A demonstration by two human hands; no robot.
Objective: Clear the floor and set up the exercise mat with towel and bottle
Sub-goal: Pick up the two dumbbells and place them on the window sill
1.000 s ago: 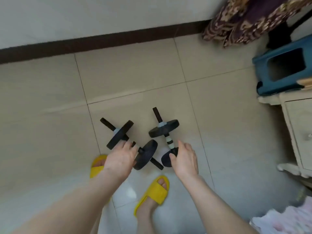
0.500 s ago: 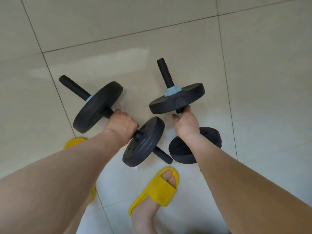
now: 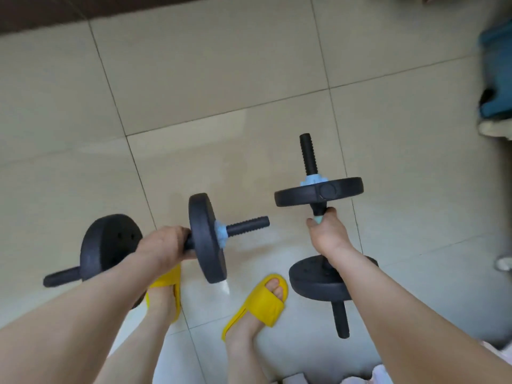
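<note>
Above the tiled floor (image 3: 221, 79), two black dumbbells hang in the person's hands, neither one touching the tiles. Judging by this, the floor-clearing step is under way: the weights are lifted but not yet put anywhere, and no spot for them is obvious in view. No mat, towel or bottle can be seen, so the whole setting-up part appears to remain. The stretch of floor ahead, up to the dark skirting at the far edge, looks bare of other clutter.

The left hand (image 3: 163, 246) is closed in a full fist around the bar of the left dumbbell (image 3: 206, 238), between its two plates; the bar lies roughly level, running left to right, with one threaded end pointing toward the other weight. The right hand (image 3: 327, 235) is likewise wrapped tight on the bar of the right dumbbell (image 3: 318, 191), which stands nearly upright, one plate above the fist and one below the wrist. The two weights are near each other but apart.

Yellow slippers (image 3: 260, 300) on the person's feet stand on the near tiles beneath the weights. A blue thing (image 3: 496, 76) sits blurred at the floor's right edge; what it is cannot be told.
</note>
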